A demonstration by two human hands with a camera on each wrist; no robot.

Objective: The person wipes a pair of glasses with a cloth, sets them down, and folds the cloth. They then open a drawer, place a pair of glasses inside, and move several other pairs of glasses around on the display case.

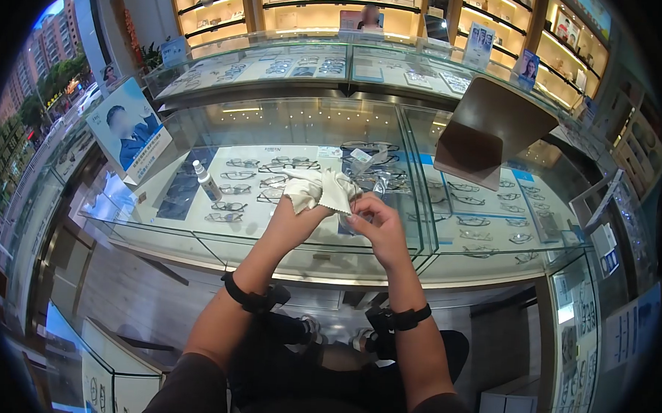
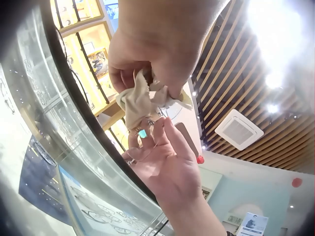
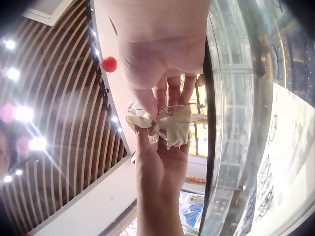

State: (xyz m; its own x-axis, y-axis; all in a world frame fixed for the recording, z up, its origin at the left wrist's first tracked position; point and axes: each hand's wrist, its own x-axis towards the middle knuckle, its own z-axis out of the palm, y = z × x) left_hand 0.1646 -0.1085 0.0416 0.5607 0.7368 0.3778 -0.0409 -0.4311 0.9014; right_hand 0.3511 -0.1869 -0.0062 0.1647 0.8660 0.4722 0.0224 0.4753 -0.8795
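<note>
A cream cloth with a zigzag edge [image 1: 306, 189] is bunched in my left hand [image 1: 295, 223], above the glass counter. My left hand [image 2: 152, 64] grips the cloth [image 2: 135, 104] around part of a pair of thin-framed glasses [image 2: 142, 153]. My right hand [image 1: 380, 227] is close beside it, its thumb and fingers pinching the glasses near the cloth's edge. In the right wrist view, the glasses [image 3: 183, 114] stretch between my right hand [image 3: 165, 64] and the cloth [image 3: 176, 130]; the part under the cloth is hidden.
The glass display counter [image 1: 270, 241] holds rows of glasses. On its top stand a white spray bottle [image 1: 207, 181] at the left, a poster stand [image 1: 130, 131] farther left and a brown mirror or panel [image 1: 489, 128] at the right. Small clear packets [image 1: 380, 180] lie beyond my hands.
</note>
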